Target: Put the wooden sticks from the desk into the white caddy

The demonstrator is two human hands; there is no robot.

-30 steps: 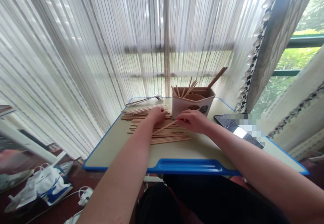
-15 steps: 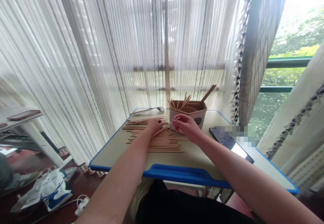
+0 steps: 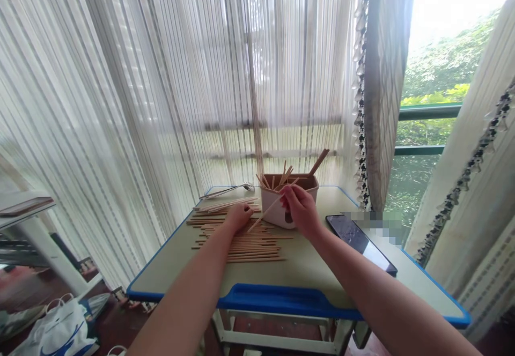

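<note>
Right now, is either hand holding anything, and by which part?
The right hand pinches one thin wooden chopstick near its upper end. The left hand rests flat on the chopstick pile, gripping nothing.

Tan stick point(image 3: 269, 211) pinched in right hand point(image 3: 300, 209); tan sticks point(image 3: 241, 238) under left hand point(image 3: 238, 216). Beige holder point(image 3: 279, 206) behind the grip, brown inside. Beige table point(image 3: 306, 259), blue rim. Black phone point(image 3: 360, 242) right. White striped curtain point(image 3: 161, 88).

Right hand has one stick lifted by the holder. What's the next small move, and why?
Probably tip the chopstick upright and lower it into the holder. The right hand pinches it slanted just in front of the holder's rim, where other sticks already stand; the left hand rests on the pile.
</note>
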